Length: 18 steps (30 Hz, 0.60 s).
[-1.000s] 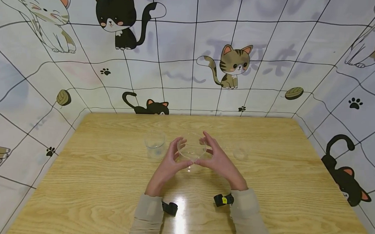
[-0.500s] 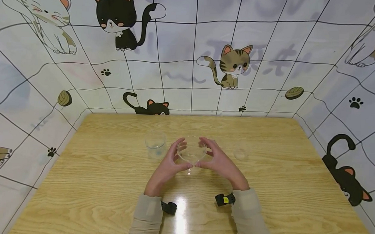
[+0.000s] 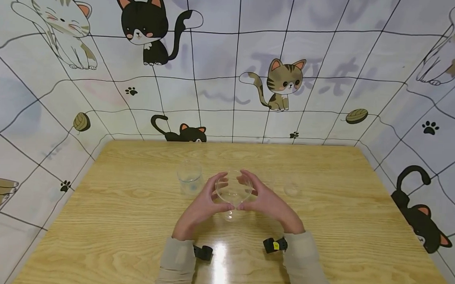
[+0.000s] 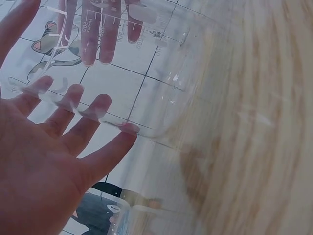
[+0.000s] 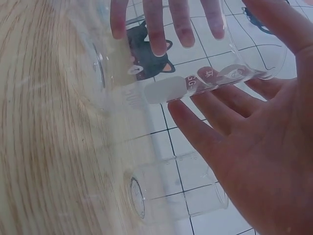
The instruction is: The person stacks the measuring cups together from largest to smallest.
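- Clear cup (image 3: 190, 178): left of the large beaker and a little beyond it, upright on the tabletop (image 3: 134, 239), with something faintly blue low inside, too indistinct to name. The left hand is near it, so any sideways movement should be small on that side.
- Left hand (image 3: 206, 199): grasping the left side of the large beaker, fingers spread along the wall, thumb at the near side. Light, even pressure would likely serve better than a hard squeeze, since the wall looks smooth.
- Large beaker (image 3: 233, 197): upright between both hands, white printed marks on its wall. I cannot tell whether its base touches the tabletop; it is best kept level, and lowered flat if it is raised.
- Right hand (image 3: 264, 199): grasping the right side of the large beaker, thumb tip near the other thumb. Matching the left hand's height and force should prevent tipping.
- Small clear beaker (image 5: 171, 191): right of the large beaker, apart from the right hand; that elbow-side space deserves watching.
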### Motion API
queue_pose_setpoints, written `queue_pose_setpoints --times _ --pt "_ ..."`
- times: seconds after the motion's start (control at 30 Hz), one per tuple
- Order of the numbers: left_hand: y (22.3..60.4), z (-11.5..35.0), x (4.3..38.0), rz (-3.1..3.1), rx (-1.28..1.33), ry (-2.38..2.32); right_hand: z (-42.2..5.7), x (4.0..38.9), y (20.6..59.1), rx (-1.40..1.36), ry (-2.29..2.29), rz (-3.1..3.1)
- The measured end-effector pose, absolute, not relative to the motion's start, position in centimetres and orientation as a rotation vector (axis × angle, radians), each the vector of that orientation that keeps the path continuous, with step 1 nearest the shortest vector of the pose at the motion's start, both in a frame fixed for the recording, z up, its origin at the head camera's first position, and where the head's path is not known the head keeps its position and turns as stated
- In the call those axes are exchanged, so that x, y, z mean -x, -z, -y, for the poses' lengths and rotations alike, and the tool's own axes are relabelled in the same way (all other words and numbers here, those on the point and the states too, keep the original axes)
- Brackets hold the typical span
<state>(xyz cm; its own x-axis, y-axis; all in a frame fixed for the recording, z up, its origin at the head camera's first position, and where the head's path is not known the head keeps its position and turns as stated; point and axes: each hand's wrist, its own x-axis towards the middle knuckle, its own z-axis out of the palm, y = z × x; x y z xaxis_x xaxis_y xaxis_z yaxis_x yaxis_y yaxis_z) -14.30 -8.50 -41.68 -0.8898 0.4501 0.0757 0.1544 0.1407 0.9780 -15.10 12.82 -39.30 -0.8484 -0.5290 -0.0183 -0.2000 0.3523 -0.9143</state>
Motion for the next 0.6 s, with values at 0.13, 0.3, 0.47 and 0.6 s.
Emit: queue_pose_setpoints --times 0.13,0.3,0.47,0.6 --pt "41.6 8.6 14.2 -2.148 -0.614 -1.835 -12.9 14.9 39.4 0.654 1.484 -2.313" --pt "41.6 8.7 14.3 -2.083 -0.635 -1.850 -12.8 14.7 39.1 0.674 1.452 -2.326" --pt "42.8 8.7 14.7 -2.051 -0.656 -1.836 -13.0 14.7 39.3 0.704 1.434 -2.335" --pt "43.2 8.8 14.8 -2.061 -0.681 -1.803 -13.2 15.5 41.1 0.719 1.430 -2.354"
